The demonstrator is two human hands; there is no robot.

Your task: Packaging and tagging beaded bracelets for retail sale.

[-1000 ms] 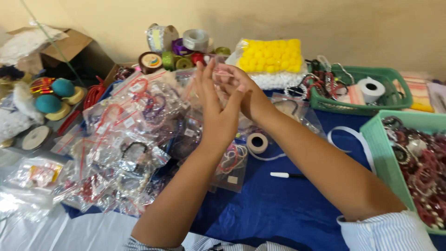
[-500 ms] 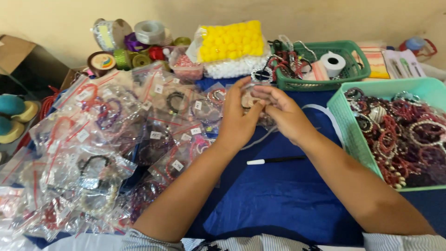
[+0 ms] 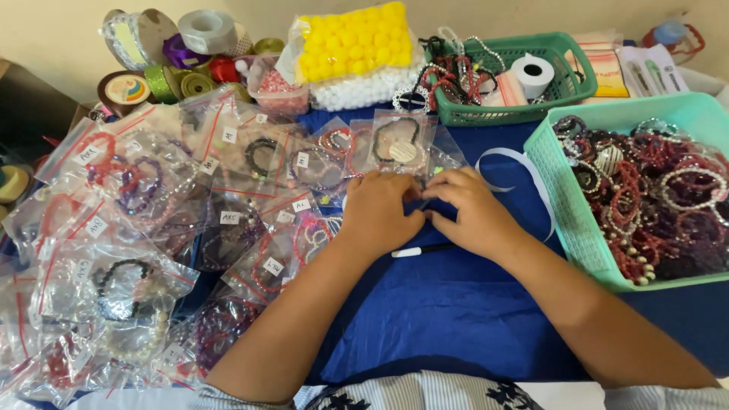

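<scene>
My left hand [image 3: 376,212] and my right hand [image 3: 472,211] rest side by side on the blue cloth [image 3: 456,319], fingers curled and fingertips meeting. They press on the near edge of a small clear bag [image 3: 399,144] that holds a dark beaded bracelet and lies flat just beyond them. The exact grip is hidden under the fingers. A black pen with a white cap [image 3: 422,248] lies under my wrists. A loop of white ribbon [image 3: 524,163] curves just right of my right hand.
Many clear bags of bracelets [image 3: 152,228] cover the left side. A light green basket [image 3: 566,205] full of loose bracelets stands at the right. Behind are a dark green basket [image 3: 531,110], a bag of yellow pompoms [image 3: 357,45] and ribbon spools [image 3: 190,30].
My hands came down from in front of me to the cloth, still together on the small bag. The view has tilted and shifted, bringing the light green basket closer.
</scene>
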